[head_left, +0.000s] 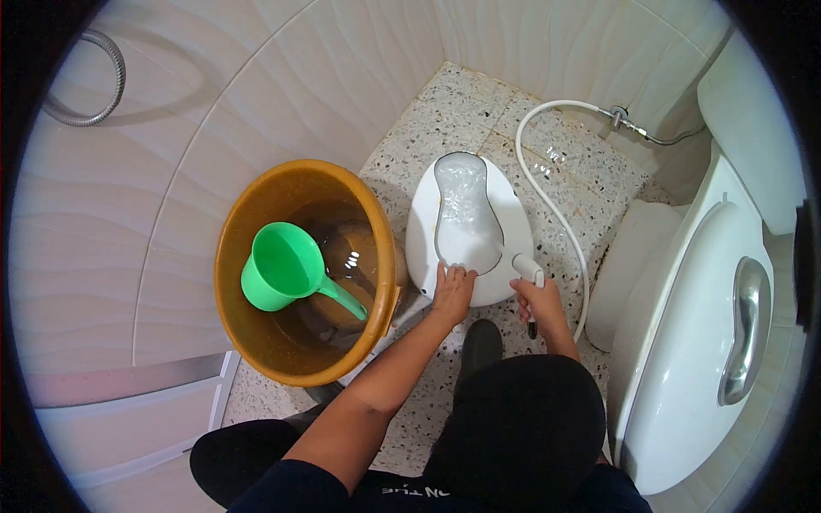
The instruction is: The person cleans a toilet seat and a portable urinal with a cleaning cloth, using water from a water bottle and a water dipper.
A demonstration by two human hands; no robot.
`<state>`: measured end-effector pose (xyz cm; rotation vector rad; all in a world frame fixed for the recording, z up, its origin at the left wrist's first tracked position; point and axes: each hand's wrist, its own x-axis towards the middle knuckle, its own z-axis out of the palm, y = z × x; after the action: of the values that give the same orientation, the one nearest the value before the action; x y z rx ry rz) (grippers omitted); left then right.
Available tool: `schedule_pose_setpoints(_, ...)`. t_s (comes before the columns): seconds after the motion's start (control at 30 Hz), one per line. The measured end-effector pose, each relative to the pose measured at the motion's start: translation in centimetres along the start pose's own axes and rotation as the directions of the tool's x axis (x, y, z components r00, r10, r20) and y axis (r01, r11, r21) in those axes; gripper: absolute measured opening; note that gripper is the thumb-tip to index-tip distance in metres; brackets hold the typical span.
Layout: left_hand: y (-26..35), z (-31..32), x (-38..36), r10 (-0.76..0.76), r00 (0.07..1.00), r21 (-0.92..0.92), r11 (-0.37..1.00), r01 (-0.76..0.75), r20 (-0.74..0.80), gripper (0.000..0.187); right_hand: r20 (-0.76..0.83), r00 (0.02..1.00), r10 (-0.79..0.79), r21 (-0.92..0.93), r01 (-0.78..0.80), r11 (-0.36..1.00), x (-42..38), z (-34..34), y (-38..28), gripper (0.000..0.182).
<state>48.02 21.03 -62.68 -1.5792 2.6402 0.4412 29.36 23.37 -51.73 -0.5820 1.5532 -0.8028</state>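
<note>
Speckled terrazzo floor at upper centre of the frame, hemmed by cream tiled walls with wavy relief. Lying on that floor at centre, a white bedpan, its hollow wet and glistening. Left hand just below it, fingers spread and pressed flat on the near rim, nothing clasped. Right hand a little to the right, fingers curled tight around a white spray nozzle, head aimed into the hollow and touching the rim. White hose looping from the nozzle up the right side to a metal wall fitting at upper right. At left of centre, an orange-brown bucket holding water, with a green dipper floating inside, handle pointing lower right. White toilet along the right edge, lid down, chrome plate on top. Metal shower hose curved at upper left. Black trousers across the bottom, one dark shoe tip just under the bedpan. Pale lettering on the dark shirt at bottom centre, upside down, only "ON THE" roughly legible, rest too small to tell.
</note>
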Motion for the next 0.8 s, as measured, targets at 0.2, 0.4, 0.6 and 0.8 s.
schedule_pose_setpoints(0.2, 0.5, 0.5, 0.5, -0.087, 0.987, 0.026, 0.996, 0.085, 0.134, 0.058, 0.248, 0.965, 0.082, 0.312, -0.160, 0.936, 3.6, 0.4, -0.6, 0.018)
schedule_pose_setpoints(0.4, 0.3, 0.3, -0.1, -0.070, 0.983, -0.053, 0.995, 0.080, 0.172, 0.065, 0.345, 0.891, 0.295, -0.047, -0.298, 0.953, 6.4, 3.4, -2.6, 0.021)
schedule_pose_setpoints(0.6, -0.7, 2.1, -1.0, -0.032, 0.997, 0.033, 0.999, 0.030, 0.072, 0.070, 0.250, 0.936, 0.246, -0.676, -0.013, 0.737, 7.3, 6.6, -3.4, 0.029)
schedule_pose_setpoints(0.8, -1.4, 2.7, -0.5, -0.007, 0.978, 0.288, 0.956, -0.054, 0.208, 0.083, 0.019, 0.968, -0.249, -0.644, 0.203, 0.738, 5.4, 6.2, -1.5, 0.033)
